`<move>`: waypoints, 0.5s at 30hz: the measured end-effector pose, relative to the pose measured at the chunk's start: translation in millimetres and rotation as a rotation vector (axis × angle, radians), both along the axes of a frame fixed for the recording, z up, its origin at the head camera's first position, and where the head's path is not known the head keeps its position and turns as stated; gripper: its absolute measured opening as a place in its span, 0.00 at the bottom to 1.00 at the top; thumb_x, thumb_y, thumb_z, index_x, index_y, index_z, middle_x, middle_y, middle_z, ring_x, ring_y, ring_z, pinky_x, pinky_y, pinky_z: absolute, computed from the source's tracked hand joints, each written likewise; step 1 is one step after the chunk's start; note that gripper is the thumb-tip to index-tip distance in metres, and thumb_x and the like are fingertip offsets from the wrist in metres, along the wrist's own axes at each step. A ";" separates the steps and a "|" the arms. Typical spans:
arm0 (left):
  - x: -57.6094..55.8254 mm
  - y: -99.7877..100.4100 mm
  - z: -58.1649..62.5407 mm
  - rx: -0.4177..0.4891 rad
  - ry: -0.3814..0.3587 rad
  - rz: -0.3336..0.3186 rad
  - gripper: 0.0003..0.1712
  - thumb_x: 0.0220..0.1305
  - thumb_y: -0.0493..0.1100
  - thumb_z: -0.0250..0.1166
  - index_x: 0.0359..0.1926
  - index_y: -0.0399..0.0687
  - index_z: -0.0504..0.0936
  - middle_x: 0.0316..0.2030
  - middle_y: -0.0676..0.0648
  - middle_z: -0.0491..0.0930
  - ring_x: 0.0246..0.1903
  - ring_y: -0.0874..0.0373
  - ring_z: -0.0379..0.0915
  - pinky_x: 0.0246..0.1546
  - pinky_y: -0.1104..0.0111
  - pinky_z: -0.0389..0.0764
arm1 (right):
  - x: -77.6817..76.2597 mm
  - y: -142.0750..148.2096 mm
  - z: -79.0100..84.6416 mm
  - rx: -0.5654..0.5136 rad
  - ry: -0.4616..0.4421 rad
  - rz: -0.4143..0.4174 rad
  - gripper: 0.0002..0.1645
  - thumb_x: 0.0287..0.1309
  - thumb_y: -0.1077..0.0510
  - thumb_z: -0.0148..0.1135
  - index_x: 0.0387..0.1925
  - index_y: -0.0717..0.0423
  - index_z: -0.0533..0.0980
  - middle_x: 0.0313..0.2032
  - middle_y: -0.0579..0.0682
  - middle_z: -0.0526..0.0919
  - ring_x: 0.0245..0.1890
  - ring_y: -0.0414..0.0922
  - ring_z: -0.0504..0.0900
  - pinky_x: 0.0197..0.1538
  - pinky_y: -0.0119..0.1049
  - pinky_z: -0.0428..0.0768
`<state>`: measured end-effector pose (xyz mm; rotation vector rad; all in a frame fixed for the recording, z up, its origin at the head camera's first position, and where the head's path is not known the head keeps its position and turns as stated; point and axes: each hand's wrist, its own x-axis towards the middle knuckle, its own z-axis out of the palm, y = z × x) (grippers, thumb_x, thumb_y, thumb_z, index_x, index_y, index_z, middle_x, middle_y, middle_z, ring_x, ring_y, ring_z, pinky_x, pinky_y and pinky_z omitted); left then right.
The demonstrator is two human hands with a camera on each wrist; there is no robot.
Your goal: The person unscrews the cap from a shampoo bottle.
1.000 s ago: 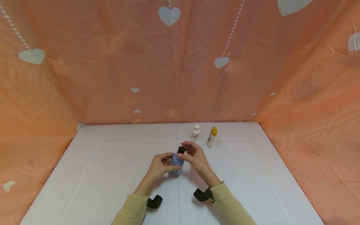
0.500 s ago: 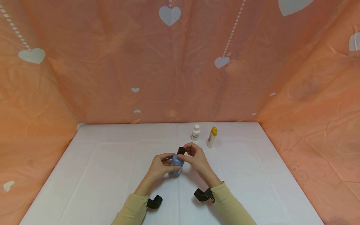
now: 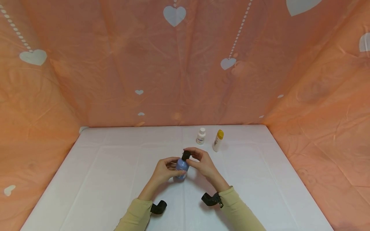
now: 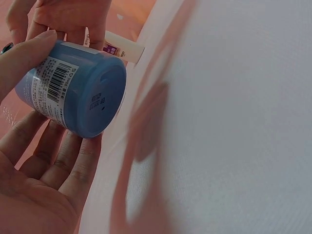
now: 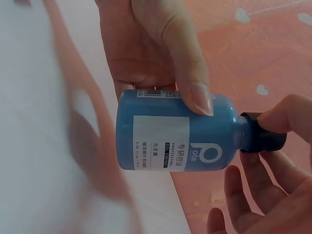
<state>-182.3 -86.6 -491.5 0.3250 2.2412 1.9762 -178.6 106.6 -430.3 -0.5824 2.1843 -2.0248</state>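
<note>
The left hand [image 3: 162, 172] grips the blue bottle [image 3: 181, 166] round its body while the right hand [image 3: 202, 163] pinches its black cap [image 5: 268, 139] between thumb and fingers. The bottle is tilted, held clear of the white table [image 3: 101, 179] near the middle (its stamped base shows in the left wrist view). Beyond the hands stand a white bottle [image 3: 201, 137] and, near it, a yellow-topped bottle [image 3: 217, 143].

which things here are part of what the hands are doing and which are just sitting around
In use:
blue bottle, held by the left fingers
black cap, pinched by the right fingers

Just sitting around, untouched:
white-capped bottle
yellow-capped bottle
</note>
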 end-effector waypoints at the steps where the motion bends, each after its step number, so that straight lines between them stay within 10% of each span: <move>1: 0.0 -0.1 0.1 -0.001 0.001 -0.001 0.32 0.44 0.36 0.78 0.53 0.33 0.79 0.43 0.39 0.82 0.38 0.52 0.81 0.36 0.67 0.82 | 0.0 0.0 0.0 -0.008 -0.004 0.008 0.23 0.56 0.75 0.59 0.55 0.74 0.71 0.53 0.68 0.76 0.55 0.60 0.73 0.63 0.61 0.61; 15: 5.7 1.6 12.1 -0.002 0.001 -0.014 0.31 0.45 0.34 0.77 0.52 0.32 0.79 0.41 0.39 0.82 0.39 0.48 0.81 0.36 0.67 0.83 | 0.4 -4.0 -3.1 0.018 -0.050 -0.088 0.25 0.52 0.66 0.69 0.52 0.68 0.72 0.47 0.58 0.78 0.52 0.54 0.74 0.62 0.59 0.62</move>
